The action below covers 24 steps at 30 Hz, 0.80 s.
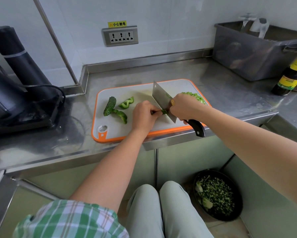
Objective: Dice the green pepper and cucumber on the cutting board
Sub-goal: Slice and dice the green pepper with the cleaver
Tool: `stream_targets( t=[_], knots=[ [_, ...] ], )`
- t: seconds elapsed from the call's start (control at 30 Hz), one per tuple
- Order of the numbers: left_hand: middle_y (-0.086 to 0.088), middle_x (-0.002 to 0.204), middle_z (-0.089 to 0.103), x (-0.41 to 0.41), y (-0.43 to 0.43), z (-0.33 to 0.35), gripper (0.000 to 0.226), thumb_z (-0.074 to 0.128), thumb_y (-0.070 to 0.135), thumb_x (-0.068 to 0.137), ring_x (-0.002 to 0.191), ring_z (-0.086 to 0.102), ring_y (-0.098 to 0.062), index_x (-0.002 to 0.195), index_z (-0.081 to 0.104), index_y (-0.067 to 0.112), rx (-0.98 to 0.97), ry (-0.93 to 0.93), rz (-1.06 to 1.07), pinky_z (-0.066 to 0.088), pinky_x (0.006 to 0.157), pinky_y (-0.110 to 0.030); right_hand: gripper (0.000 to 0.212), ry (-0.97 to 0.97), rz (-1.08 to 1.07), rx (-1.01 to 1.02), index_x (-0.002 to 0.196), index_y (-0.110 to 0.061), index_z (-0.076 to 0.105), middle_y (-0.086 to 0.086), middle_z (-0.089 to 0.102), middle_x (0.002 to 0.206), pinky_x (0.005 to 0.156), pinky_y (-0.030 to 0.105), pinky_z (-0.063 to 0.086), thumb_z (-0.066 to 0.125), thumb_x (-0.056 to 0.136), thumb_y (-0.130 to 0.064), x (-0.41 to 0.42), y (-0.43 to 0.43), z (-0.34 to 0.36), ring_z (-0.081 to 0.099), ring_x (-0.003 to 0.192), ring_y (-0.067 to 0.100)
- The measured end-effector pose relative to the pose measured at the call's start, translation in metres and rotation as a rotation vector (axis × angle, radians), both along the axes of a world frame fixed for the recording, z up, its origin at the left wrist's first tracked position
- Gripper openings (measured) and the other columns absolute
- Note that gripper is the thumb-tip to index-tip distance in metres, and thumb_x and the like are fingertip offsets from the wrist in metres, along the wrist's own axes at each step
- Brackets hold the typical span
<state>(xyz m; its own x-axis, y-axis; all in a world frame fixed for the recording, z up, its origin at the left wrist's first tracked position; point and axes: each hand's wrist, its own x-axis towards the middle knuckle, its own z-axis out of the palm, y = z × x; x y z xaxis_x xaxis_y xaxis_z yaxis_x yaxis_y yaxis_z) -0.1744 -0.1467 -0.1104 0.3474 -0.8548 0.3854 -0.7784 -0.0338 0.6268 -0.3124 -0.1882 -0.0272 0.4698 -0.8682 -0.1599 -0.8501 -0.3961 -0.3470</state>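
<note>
A thin strip of green pepper [164,111] sits mid-board, pinched down under the curled fingertips of the left hand [145,115], and the broad steel cleaver [162,98] stands edge-down right on it, its black handle wrapped tight in the right hand [183,107]; off to the left, two curved green pepper pieces [126,103] and a dark stub of cucumber [109,105] lie on the white, orange-rimmed cutting board [99,134], a heap of green dice [195,96] at its far right corner, all on the steel worktop [221,83]

Cleaver [163,98] splits board [120,129]; cucumber [109,106], pepper pieces [126,103] block left.
</note>
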Motion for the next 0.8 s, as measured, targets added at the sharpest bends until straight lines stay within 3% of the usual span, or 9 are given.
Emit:
stream_targets(
  t=[0.13, 0.27, 0.47, 0.8],
  knots=[
    [-0.006, 0.08, 0.066, 0.0, 0.001, 0.001, 0.01, 0.078, 0.018, 0.076, 0.074, 0.059, -0.024, 0.086, 0.079, 0.018, 0.004, 0.007, -0.002, 0.043, 0.064, -0.033, 0.018, -0.054, -0.022, -0.051, 0.068, -0.01, 0.042, 0.007, 0.053, 0.059, 0.043, 0.022, 0.038, 0.044, 0.086, -0.007, 0.003, 0.001, -0.012, 0.055, 0.041, 0.023],
    [-0.006, 0.082, 0.068, 0.0, 0.002, 0.001, 0.01, 0.079, 0.018, 0.076, 0.074, 0.06, -0.022, 0.085, 0.079, 0.016, -0.01, 0.024, 0.002, 0.038, 0.063, -0.027, 0.016, -0.108, -0.056, -0.023, 0.071, -0.006, 0.046, 0.01, 0.056, 0.059, 0.04, 0.021, 0.038, 0.043, 0.087, -0.006, -0.006, -0.002, -0.006, 0.055, 0.038, 0.024],
    [-0.007, 0.081, 0.07, -0.002, 0.003, 0.005, 0.01, 0.076, 0.013, 0.076, 0.074, 0.06, -0.022, 0.086, 0.079, 0.015, -0.008, 0.017, 0.0, 0.031, 0.061, -0.022, 0.012, -0.015, -0.02, 0.05, 0.076, -0.002, 0.048, 0.017, 0.06, 0.064, 0.042, 0.021, 0.042, 0.039, 0.084, -0.003, -0.003, 0.004, 0.01, 0.055, 0.041, 0.025],
    [-0.007, 0.082, 0.066, -0.001, 0.002, 0.002, 0.009, 0.078, 0.018, 0.076, 0.075, 0.06, -0.025, 0.085, 0.079, 0.017, 0.018, 0.022, 0.007, 0.042, 0.065, -0.031, 0.013, -0.06, -0.03, -0.011, 0.068, -0.007, 0.045, 0.01, 0.056, 0.057, 0.044, 0.023, 0.042, 0.043, 0.081, -0.004, 0.005, 0.003, -0.009, 0.057, 0.044, 0.024]
  ],
)
